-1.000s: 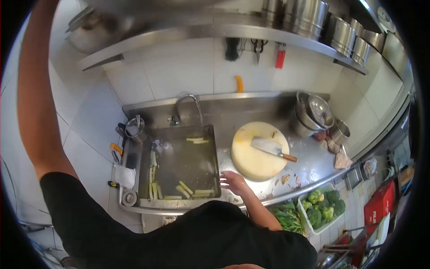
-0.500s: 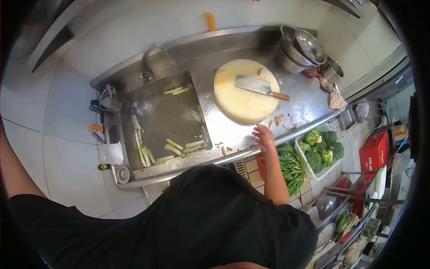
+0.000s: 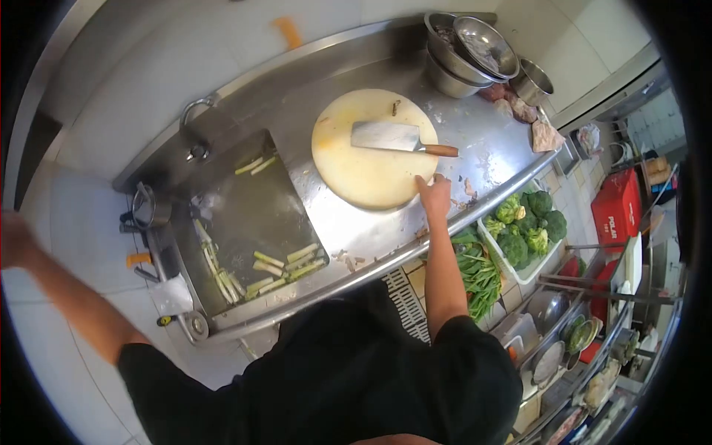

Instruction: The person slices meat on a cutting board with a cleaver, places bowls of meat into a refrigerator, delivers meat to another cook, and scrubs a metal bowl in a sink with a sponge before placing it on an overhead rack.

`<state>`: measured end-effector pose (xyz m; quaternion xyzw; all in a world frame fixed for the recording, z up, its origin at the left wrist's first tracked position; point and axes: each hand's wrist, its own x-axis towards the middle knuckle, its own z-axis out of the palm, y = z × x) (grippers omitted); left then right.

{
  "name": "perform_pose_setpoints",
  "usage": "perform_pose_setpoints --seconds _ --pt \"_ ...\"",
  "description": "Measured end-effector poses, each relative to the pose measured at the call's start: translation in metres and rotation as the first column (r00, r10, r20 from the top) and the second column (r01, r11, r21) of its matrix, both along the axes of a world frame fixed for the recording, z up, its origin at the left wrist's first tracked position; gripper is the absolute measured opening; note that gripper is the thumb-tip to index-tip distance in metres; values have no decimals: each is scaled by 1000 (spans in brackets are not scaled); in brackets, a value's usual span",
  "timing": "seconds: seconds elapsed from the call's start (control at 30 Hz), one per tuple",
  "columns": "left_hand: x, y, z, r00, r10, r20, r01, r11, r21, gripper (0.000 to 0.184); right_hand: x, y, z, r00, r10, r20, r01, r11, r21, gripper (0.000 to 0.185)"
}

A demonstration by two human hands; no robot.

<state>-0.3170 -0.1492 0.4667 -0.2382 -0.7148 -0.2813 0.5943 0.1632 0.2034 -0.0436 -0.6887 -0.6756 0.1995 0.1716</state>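
Note:
At the left edge, my left hand (image 3: pixel 13 241) is blurred and partly cut off; its fingers cannot be made out. My right hand (image 3: pixel 434 194) is at the near right rim of a thick round chopping board (image 3: pixel 371 182), fingers apart, with nothing seen in it. Whether it presses on the rim is unclear. On the board lies a cleaver (image 3: pixel 387 136), its wooden handle pointing right. Brown scraps (image 3: pixel 470 190) lie beside my right hand on the steel counter (image 3: pixel 493 152).
Left of the board, a water-filled sink (image 3: pixel 248 200) holds leek stalks (image 3: pixel 215 263) under a faucet (image 3: pixel 194 122). Metal bowls (image 3: pixel 463 63) and meat pieces (image 3: pixel 547 137) sit at the far right. By the counter edge are a broccoli basket (image 3: pixel 530 274) and leafy greens (image 3: pixel 478 278).
My right hand has moved forward to the board's rim. My left arm has swung further into view on the left. The whole view has shifted and tilted.

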Motion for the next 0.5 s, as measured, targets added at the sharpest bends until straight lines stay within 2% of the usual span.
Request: perform_pose_setpoints --seconds 0.03,0.07,0.1,0.13,0.17,0.2,0.23,0.27,0.33,0.4,0.43,0.5 --pt "5 29 -75 948 -312 63 318 941 -116 30 -3 -6 39 993 -66 -102 65 998 -14 44" --pt "11 58 -150 757 -616 219 650 743 -158 25 -2 6 40 998 8 -64 2 987 163 40" --pt "16 86 -225 494 -771 402 862 494 -112 24 3 24 39 997 77 -2 -72 942 329 37" --pt "65 134 -247 285 -485 827 870 493 -10 20 9 38 35 987 137 78 -158 867 474 33" --pt "69 175 -297 210 -472 857 937 348 -38 22 9 56 25 952 234 198 -304 813 497 31" --pt "67 208 -360 4 -385 923 937 325 132 23 9 77 8 890 321 323 -449 741 500 28" --pt "70 238 -409 -12 -308 951 939 323 116 30 13 89 -1 801 399 447 -590 653 475 26" --pt "70 267 -452 27 -310 950 969 242 51 36 13 95 6 757 446 478 -608 748 266 25" --pt "82 305 -509 141 -379 914 966 257 -42 36 2 86 41 684 546 484 -531 827 -185 25" --pt "89 329 -545 235 -413 880 958 254 -136 36 10 54 54 784 448 429 -394 894 -212 23" --pt "80 345 -552 68 -282 957 966 257 7 37 21 41 53 812 403 421 -345 915 -209 24" --pt "64 371 -560 102 -239 966 954 297 -27 39 41 33 55 836 341 429 -281 939 -199 25"
